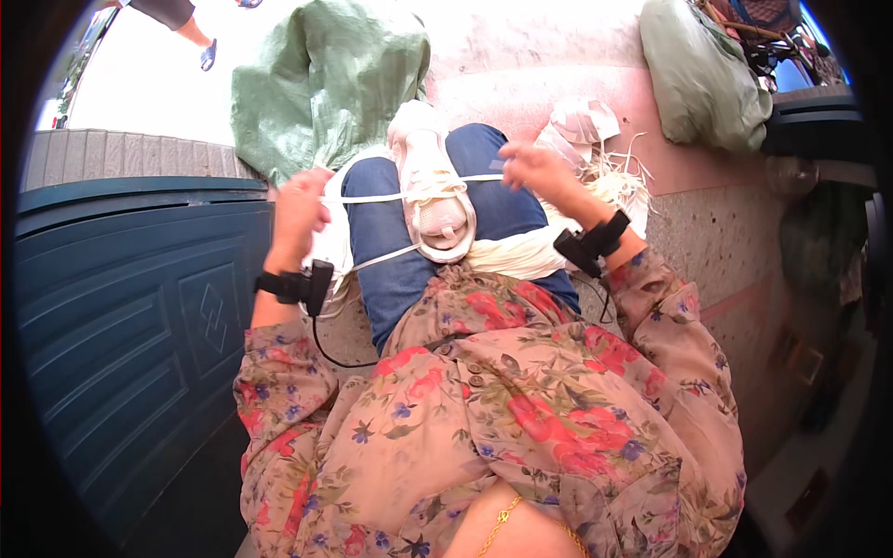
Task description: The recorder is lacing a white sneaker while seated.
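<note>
A white sneaker (433, 191) lies sole-down across my lap on my blue jeans (386, 246). A white flat cord (367, 197) runs taut across the shoe between both hands. My left hand (298, 209) is closed on the cord's left end, left of the shoe. My right hand (532, 169) pinches the cord's right end, right of the shoe. A second strand slants from the shoe's lower edge down to the left. Black wrist devices sit on both forearms. More white cord or fabric (521, 251) is bundled on my right thigh.
A green woven sack (326, 79) stands beyond my knees, another green sack (702, 79) at the upper right. A dark blue panelled door (130, 316) fills the left. A white pouch with loose pale strips (586, 130) lies on the pink ledge. Someone's foot in a sandal (206, 51) is far left.
</note>
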`<action>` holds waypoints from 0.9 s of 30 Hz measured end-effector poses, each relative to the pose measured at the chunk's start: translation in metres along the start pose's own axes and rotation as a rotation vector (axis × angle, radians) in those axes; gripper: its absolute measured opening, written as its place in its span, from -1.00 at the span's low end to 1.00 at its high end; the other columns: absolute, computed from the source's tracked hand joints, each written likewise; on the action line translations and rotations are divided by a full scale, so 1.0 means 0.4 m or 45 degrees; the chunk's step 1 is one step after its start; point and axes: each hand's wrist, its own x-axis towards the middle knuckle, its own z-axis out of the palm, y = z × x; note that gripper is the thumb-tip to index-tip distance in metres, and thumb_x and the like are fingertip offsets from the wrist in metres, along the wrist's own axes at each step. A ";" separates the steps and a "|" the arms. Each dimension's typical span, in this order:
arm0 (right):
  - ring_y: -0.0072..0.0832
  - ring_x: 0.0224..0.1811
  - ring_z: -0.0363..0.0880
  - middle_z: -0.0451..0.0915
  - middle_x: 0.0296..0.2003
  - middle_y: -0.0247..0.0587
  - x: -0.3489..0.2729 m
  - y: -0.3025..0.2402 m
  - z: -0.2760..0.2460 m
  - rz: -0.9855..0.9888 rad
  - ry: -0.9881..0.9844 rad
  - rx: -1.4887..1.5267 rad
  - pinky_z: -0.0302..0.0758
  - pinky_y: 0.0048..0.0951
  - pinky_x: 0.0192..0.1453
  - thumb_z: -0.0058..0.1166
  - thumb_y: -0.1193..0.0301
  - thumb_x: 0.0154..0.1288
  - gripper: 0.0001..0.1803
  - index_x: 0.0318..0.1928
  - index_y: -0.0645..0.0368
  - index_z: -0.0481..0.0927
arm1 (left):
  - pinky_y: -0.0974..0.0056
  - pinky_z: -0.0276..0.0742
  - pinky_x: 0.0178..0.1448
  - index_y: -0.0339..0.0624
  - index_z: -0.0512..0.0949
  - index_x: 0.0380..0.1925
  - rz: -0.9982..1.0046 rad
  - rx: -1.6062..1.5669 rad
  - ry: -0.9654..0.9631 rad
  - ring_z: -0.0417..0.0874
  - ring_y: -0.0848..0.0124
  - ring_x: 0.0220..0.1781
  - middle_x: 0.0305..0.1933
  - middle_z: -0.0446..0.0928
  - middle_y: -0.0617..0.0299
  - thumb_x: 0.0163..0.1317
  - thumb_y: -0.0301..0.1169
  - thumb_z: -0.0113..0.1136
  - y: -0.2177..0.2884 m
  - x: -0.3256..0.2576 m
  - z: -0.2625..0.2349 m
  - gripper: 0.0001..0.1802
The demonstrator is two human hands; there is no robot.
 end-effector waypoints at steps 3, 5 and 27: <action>-0.46 -0.53 0.52 0.52 -0.61 -0.18 -0.024 0.034 0.075 0.033 -0.076 -0.312 0.46 -0.47 -0.36 -0.08 0.43 0.18 -0.78 -0.30 0.35 0.55 | 0.53 0.19 -0.81 -0.34 0.51 -0.19 -0.174 0.220 -0.300 0.45 0.55 -0.78 -0.41 0.50 0.23 0.19 -0.35 0.01 -0.043 -0.038 0.094 -0.71; -0.27 -0.50 0.55 0.51 -0.61 -0.04 -0.023 0.046 0.096 -0.067 0.005 -0.585 0.47 -0.35 -0.35 -0.10 0.45 0.13 -0.80 -0.42 0.34 0.54 | 0.53 0.21 -0.79 -0.37 0.48 -0.13 -0.159 0.226 -0.394 0.44 0.55 -0.78 -0.34 0.53 0.17 0.18 -0.38 -0.01 -0.054 -0.066 0.136 -0.68; -0.12 -0.43 0.53 0.51 -0.53 0.01 0.013 0.030 0.165 -0.519 -0.118 -1.397 0.43 -0.22 -0.32 -0.11 0.48 0.02 -0.89 -0.50 0.25 0.47 | 0.48 0.30 -0.70 -0.33 0.54 -0.37 0.029 0.183 -0.134 0.40 0.61 -0.78 -0.61 0.48 0.28 0.19 -0.35 0.05 -0.124 -0.102 0.192 -0.77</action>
